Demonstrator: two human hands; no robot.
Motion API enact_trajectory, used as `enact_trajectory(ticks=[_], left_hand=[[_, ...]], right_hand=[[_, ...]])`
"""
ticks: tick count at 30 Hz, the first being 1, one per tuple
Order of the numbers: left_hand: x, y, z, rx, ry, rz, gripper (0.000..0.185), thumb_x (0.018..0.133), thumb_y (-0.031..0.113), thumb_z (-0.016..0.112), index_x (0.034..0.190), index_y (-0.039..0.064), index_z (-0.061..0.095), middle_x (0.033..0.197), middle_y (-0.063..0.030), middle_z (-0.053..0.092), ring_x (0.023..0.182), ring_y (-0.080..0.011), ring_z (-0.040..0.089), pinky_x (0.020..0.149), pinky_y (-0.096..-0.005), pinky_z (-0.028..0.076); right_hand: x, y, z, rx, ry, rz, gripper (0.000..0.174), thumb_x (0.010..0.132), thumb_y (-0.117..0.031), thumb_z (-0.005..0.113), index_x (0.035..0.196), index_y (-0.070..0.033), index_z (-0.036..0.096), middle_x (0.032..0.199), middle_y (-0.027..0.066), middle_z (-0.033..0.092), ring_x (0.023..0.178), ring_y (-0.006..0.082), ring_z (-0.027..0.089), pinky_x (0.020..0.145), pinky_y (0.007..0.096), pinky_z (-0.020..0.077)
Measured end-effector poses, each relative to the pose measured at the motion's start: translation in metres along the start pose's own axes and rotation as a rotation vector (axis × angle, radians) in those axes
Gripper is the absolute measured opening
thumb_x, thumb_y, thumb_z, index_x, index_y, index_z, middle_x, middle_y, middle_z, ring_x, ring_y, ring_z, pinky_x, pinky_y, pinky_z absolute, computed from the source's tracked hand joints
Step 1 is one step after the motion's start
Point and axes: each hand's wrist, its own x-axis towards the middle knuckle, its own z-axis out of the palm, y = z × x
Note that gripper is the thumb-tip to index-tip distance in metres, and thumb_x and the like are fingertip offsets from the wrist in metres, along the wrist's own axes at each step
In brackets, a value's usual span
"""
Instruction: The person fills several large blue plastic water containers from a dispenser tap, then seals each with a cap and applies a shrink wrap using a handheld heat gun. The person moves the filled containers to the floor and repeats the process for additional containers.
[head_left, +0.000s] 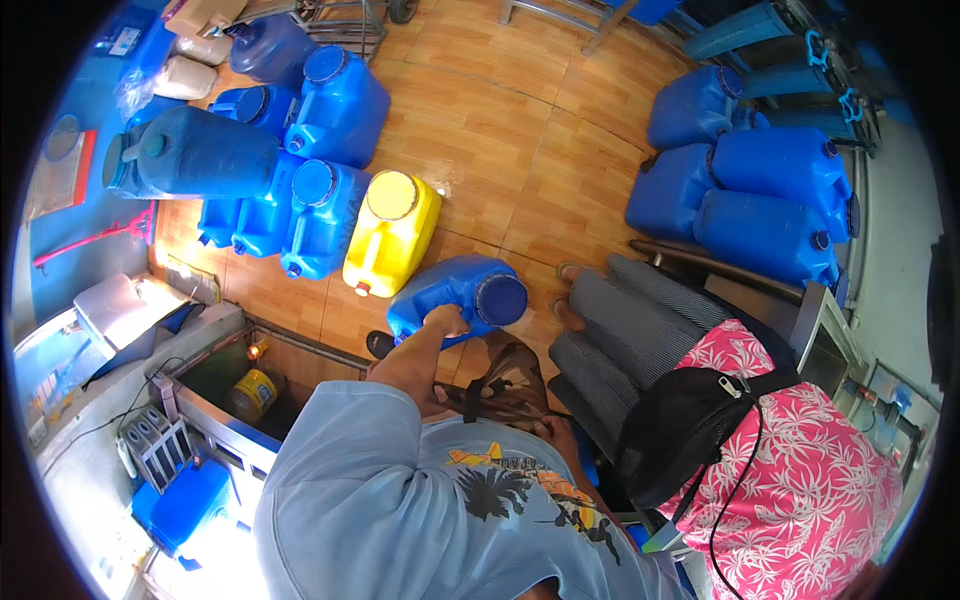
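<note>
My left hand (448, 322) grips the handle of a blue plastic jerrycan (450, 289) with a wide dark-blue lid (501, 298). This jerrycan is in front of my legs, beside a yellow jerrycan (397, 232). My right hand (553, 433) is close to my waist, by the hem of my light blue shirt and my camouflage shorts; its fingers look bent, and whether they hold anything is not clear. Several blue jerrycans (322, 217) stand left of the yellow one.
At right is a person in a pink floral shirt (810, 457) with a black bag (675, 435). Behind them are stacked blue jerrycans (765, 232). A metal-edged basin (217, 412) holding a yellow-labelled bottle (253, 394) lies at left. A clear blue water jug (270, 49) sits at upper left.
</note>
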Motion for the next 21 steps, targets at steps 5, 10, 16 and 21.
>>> enact_trajectory(ticks=[5,10,16,21], left_hand=[[0.039,0.007,-0.015,-0.545,0.128,-0.062,0.051,0.078,0.029,0.072,0.115,-0.005,0.063,0.088,-0.0181,0.073,0.075,-0.0266,0.072,0.071,-0.0378,0.057],[0.082,0.015,-0.017,-0.954,0.251,-0.079,0.031,0.082,0.025,0.072,0.097,-0.001,0.062,0.069,-0.0091,0.064,0.054,-0.0177,0.059,0.053,-0.0332,0.049],[0.087,0.021,-0.028,-0.898,0.287,0.056,0.043,0.083,0.035,0.075,0.1,-0.003,0.063,0.085,-0.0145,0.067,0.077,-0.0261,0.064,0.074,-0.0381,0.053],[0.039,-0.054,-0.096,-0.373,0.96,0.224,0.073,0.079,0.043,0.079,0.132,-0.001,0.055,0.126,-0.0238,0.061,0.12,-0.0398,0.056,0.105,-0.0485,0.043]], right_hand=[[0.008,-0.029,-0.007,-0.057,0.019,-0.133,0.045,0.096,-0.041,0.063,0.122,-0.003,0.063,0.119,0.0206,0.062,0.112,0.0367,0.061,0.094,0.0441,0.0501],[0.054,-0.053,0.003,-0.122,0.086,-0.31,0.042,0.096,-0.034,0.062,0.123,-0.002,0.062,0.12,0.0217,0.061,0.113,0.0388,0.06,0.098,0.0467,0.0483],[0.182,-0.108,0.042,-0.044,0.114,-0.313,0.047,0.097,-0.027,0.06,0.137,-0.003,0.052,0.126,0.024,0.06,0.118,0.0431,0.057,0.102,0.051,0.0452],[0.286,-0.182,0.084,0.013,0.234,-0.225,0.069,0.092,-0.035,0.067,0.145,0.002,0.041,0.128,0.0273,0.062,0.117,0.0416,0.061,0.1,0.0505,0.047]])
